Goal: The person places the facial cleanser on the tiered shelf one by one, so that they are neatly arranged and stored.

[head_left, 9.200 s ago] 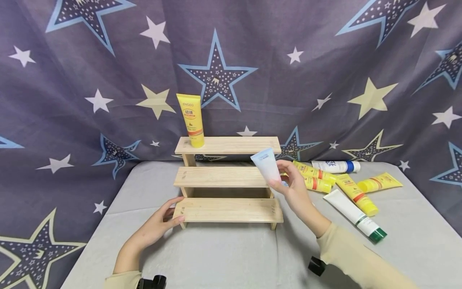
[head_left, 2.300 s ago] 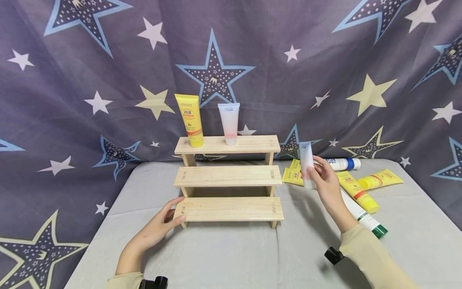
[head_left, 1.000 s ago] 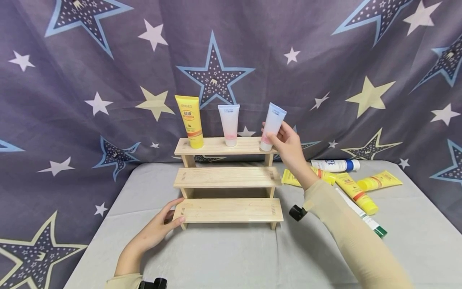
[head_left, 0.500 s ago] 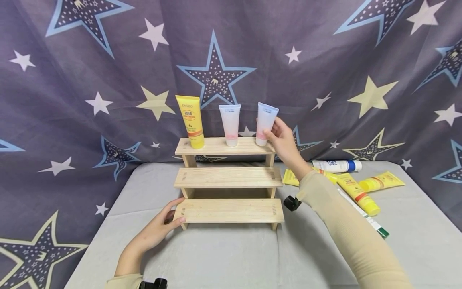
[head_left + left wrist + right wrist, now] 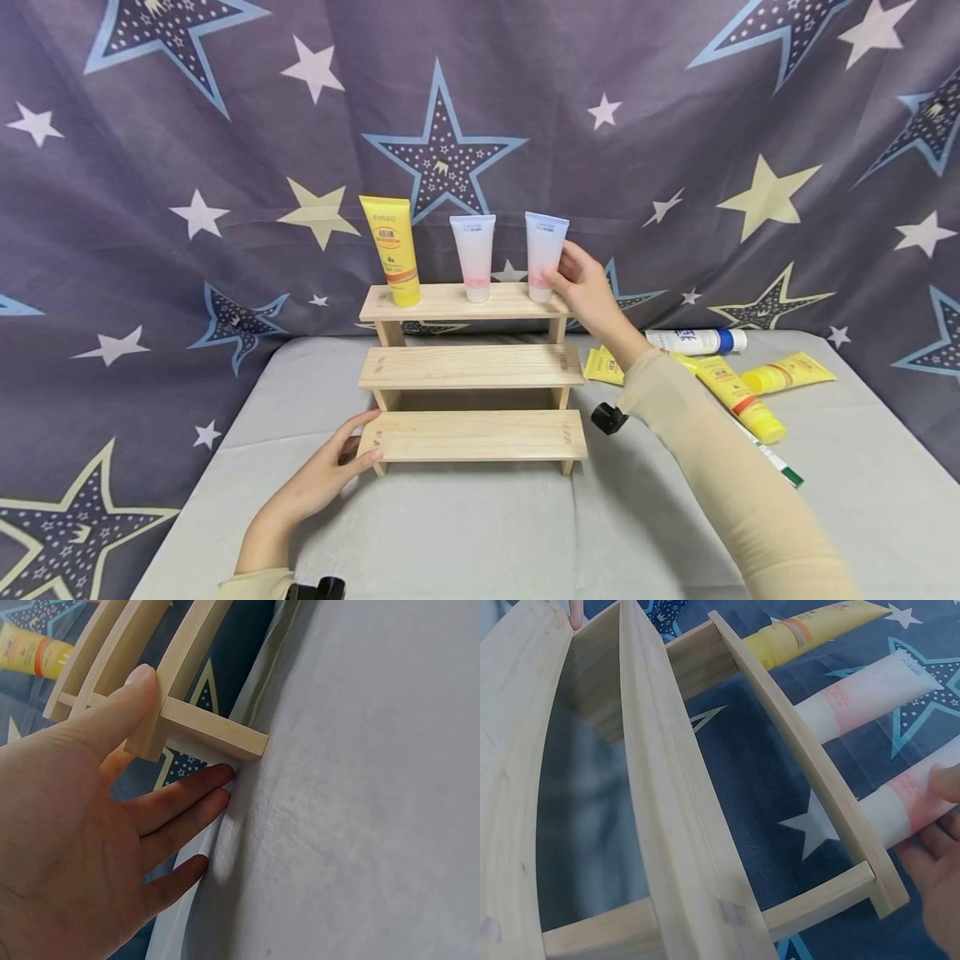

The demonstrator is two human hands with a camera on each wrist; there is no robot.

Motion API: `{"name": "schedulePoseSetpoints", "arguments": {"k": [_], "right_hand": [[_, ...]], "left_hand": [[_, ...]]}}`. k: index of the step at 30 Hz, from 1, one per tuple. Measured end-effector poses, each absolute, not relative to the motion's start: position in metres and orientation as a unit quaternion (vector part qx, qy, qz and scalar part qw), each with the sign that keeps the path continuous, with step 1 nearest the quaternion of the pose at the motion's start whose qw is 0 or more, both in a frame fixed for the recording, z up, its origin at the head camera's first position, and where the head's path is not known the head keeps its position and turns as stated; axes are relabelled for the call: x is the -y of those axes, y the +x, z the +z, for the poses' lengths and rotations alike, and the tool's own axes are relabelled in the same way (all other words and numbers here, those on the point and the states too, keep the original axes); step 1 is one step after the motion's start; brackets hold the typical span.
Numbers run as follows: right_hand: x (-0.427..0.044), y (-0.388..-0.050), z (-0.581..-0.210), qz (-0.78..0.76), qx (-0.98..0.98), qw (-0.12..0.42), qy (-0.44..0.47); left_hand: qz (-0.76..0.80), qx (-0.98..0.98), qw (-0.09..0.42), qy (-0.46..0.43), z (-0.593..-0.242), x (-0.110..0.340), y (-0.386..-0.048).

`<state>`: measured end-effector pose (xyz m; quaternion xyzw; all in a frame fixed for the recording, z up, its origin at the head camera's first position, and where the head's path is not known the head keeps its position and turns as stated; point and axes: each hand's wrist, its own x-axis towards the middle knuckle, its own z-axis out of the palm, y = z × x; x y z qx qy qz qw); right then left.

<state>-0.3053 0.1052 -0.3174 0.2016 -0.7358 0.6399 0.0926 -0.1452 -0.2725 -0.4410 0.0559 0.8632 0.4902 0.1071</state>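
Yellow tubes (image 5: 738,397) beside wooden rack (image 5: 471,367), partly behind right sleeve (image 5: 727,475)

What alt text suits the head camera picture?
A right hand pinches a pale tube on the top shelf of a three-step wooden stand, beside a matching tube and a yellow tube. The left hand holds the bottom shelf; more tubes lie at right.

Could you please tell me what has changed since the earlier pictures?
The pale blue-and-pink plastic tube first held by the right hand now stands centrally atop the tiered wooden rack. That hand now grips a matching tube, brought leftward to the rack's top right. The upright yellow plastic tube and left hand stayed put.
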Motion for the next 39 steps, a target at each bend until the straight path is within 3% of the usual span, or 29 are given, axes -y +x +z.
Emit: {"name": "schedulePoseSetpoints", "arguments": {"k": [6,15,39], "right_hand": [[-0.113,-0.295,-0.320,0.640,0.736,0.108,0.193],[-0.133,-0.267,-0.326,0.659,0.698,0.183,0.213],[-0.244,-0.178,-0.346,0.560,0.790,0.160,0.193]], "left_hand": [[0.492,-0.862,0.110,0.050,-0.442,0.273,-0.145],[0.490,-0.863,0.111,0.050,-0.441,0.273,-0.145],[0.493,-0.861,0.114,0.052,-0.438,0.271,-0.144]]}}
